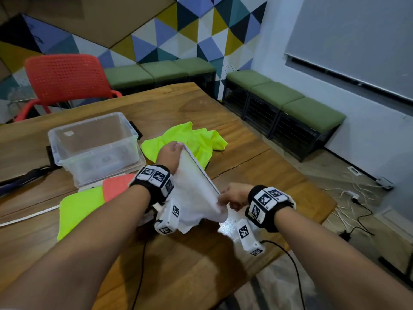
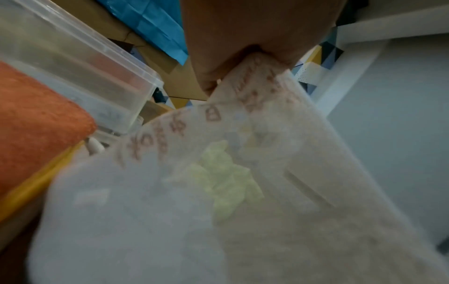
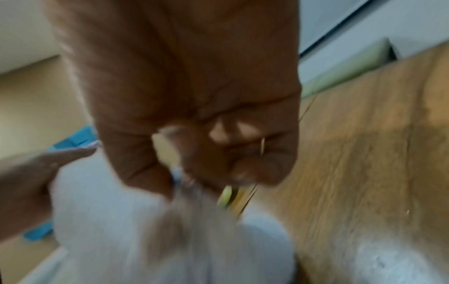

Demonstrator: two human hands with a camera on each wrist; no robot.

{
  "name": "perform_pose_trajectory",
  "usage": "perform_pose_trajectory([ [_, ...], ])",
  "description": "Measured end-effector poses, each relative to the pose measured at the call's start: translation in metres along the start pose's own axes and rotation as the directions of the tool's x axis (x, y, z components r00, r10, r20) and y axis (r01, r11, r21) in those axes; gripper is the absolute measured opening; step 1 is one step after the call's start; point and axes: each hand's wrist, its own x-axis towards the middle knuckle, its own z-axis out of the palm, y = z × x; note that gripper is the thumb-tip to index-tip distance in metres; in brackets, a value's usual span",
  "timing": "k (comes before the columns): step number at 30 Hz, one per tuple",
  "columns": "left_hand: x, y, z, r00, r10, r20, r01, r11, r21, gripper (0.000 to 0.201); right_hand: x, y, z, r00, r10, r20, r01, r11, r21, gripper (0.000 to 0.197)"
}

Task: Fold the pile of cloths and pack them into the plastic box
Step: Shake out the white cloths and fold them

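My left hand pinches the far corner of the white cloth, my right hand grasps the near corner, and I hold that edge taut above the table so the rest hangs straight for folding. The plastic box sits left, still without cloths inside as far as I can tell. Near it lie a folded green cloth and an orange cloth; an unfolded green cloth waits beyond.
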Motion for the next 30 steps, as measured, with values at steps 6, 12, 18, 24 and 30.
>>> perform_pose_trajectory([
  [6,0.008,0.029,-0.023,0.977,0.103,-0.189,-0.122,0.988,-0.094,0.026,-0.011,-0.004,-0.033,0.810,-0.017,-0.586,-0.263,0.883,-0.389,0.021],
  [12,0.029,0.049,-0.051,0.902,0.037,-0.430,-0.110,0.983,-0.146,0.033,-0.023,0.007,-0.076,0.721,0.024,-0.693,-0.345,0.879,-0.329,0.023],
  [18,0.050,0.011,-0.104,0.800,-0.246,-0.547,0.211,0.969,-0.126,0.044,-0.038,0.056,-0.103,0.702,0.118,-0.703,-0.289,0.949,-0.129,0.024],
  [24,0.026,0.012,-0.032,0.994,-0.062,0.092,0.059,0.998,0.030,0.021,-0.015,0.022,-0.075,0.827,-0.116,-0.550,0.032,0.987,-0.159,0.019],
  [30,-0.019,0.023,0.053,0.845,-0.033,0.534,-0.194,0.911,0.363,0.028,0.015,-0.036,-0.036,0.853,-0.319,-0.412,0.258,0.946,-0.197,0.030],
])
